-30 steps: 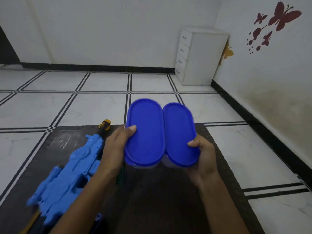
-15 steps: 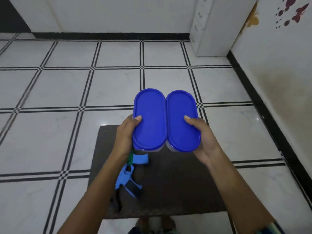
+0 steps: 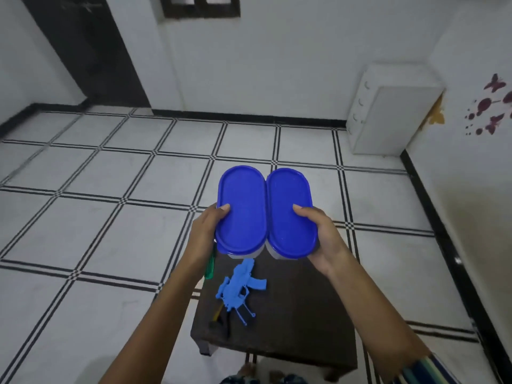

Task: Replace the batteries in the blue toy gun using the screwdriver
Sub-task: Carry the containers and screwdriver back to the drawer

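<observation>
Both hands grip two blue-lidded boxes, left hand (image 3: 206, 234) on one box (image 3: 240, 212), right hand (image 3: 322, 236) on the other (image 3: 289, 214), held high above the table (image 3: 304, 314), maybe for the batteries; the gun (image 3: 239, 286) waits below.

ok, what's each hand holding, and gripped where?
Left hand holds the left blue-lidded container at its near outer edge, thumb on the lid; right hand holds the right blue-lidded container likewise.
</observation>
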A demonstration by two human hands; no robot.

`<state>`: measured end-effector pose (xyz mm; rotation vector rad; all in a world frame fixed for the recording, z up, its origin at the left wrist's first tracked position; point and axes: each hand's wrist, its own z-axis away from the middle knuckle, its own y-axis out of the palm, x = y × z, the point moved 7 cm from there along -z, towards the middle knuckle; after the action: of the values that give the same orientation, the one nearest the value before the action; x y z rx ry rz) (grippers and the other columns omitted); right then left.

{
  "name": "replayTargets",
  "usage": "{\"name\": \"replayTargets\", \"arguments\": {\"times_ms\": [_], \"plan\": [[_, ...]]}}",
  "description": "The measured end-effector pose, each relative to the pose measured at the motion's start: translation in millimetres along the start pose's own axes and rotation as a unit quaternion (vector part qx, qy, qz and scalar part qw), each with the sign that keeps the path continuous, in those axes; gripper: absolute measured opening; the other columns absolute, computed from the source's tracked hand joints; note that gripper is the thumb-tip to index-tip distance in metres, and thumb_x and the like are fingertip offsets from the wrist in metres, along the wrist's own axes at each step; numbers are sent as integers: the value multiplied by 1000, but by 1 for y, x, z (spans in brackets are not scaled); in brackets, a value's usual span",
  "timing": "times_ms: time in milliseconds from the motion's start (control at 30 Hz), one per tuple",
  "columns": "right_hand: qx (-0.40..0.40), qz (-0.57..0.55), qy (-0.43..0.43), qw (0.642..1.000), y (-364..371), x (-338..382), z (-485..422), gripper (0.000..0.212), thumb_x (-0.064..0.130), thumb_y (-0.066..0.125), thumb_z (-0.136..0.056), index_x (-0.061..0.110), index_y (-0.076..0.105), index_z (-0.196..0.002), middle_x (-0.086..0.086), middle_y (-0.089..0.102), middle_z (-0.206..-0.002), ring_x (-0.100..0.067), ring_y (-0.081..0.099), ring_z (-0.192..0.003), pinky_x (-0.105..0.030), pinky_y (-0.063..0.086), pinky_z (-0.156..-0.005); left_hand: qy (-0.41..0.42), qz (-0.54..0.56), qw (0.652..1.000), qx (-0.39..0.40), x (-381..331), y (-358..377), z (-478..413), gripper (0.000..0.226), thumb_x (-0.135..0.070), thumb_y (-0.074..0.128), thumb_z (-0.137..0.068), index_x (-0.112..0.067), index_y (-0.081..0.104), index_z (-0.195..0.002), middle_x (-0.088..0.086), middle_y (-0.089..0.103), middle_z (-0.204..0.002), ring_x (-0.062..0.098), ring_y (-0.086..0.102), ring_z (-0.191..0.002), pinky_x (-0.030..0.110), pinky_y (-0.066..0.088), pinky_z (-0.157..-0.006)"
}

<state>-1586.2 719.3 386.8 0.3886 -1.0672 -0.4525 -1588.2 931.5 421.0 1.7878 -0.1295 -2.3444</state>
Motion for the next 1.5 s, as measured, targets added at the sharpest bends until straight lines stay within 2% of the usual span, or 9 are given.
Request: {"name": "replayTargets", "arguments": {"times_ms": [100,367,600,767,900,1100,1200,1367,1500], "plan": [[44,21,8,999,16,10,7,52,24,73,-81,9,58,-128,-13,66,-124,-34,64,-112,-44,57,-80,17,22,999,-27,-13,-8,15,21,-32,65,-85,-12,64,-91,12,69,-94,25,68,-80,24,51,-50],[106,52,64,991,53,-7,1,50,25,72,-82,9,60,-127,-14,67,-122,-36,63,-113,-50,53,-90,41,34,992,-117,-11,-54,42,57,-53,71,-64,-7,66,-97,24,68,-99,35,66,-80,34,44,-63],[127,65,97,985,99,-45,-17,55,25,75,-80,9,59,-129,-15,66,-125,-37,63,-114,-50,54,-90,45,56,986,-154,-6,-108,37,35,-39,65,-82,-7,66,-95,19,69,-93,25,68,-70,27,48,-54],[105,62,99,988,146,-74,-45,51,23,72,-82,7,58,-129,-15,66,-124,-38,62,-115,-49,54,-87,39,55,988,-137,-9,-168,7,28,-36,63,-86,-11,67,-98,14,71,-91,23,70,-72,24,52,-53],[78,52,89,992,200,-107,-68,52,22,69,-85,3,56,-131,-16,65,-126,-38,62,-116,-50,52,-90,24,49,993,-102,-16,-230,-26,42,-44,64,-78,-7,66,-98,15,69,-95,28,67,-79,30,47,-59],[30,54,94,994,284,-160,-99,32,21,69,-83,10,64,-113,-13,69,-119,-34,67,-104,-46,57,-79,20,55,995,-78,-48,-326,-70,22,-33,61,-88,-10,59,-85,4,63,-81,14,62,-67,20,44,-46],[29,20,91,995,320,-174,-112,40,20,65,-87,7,61,-125,-13,69,-119,-32,67,-104,-49,54,-87,9,32,998,-60,-60,-363,-90,19,-31,61,-88,-12,61,-85,4,66,-86,18,64,-76,22,47,-50],[28,6,94,995,361,-189,-136,45,20,66,-87,9,58,-130,-13,67,-123,-34,65,-111,-48,54,-86,-5,14,998,-54,-73,-410,-123,32,-44,66,-78,-13,62,-86,11,66,-96,29,63,-88,42,41,-69],[21,17,88,996,378,-191,-165,56,22,73,-81,9,55,-132,-11,66,-125,-34,63,-115,-46,57,-79,-20,0,999,-46,-80,-426,-150,34,-49,66,-76,-16,62,-84,10,66,-93,29,61,-82,39,38,-64]]}}
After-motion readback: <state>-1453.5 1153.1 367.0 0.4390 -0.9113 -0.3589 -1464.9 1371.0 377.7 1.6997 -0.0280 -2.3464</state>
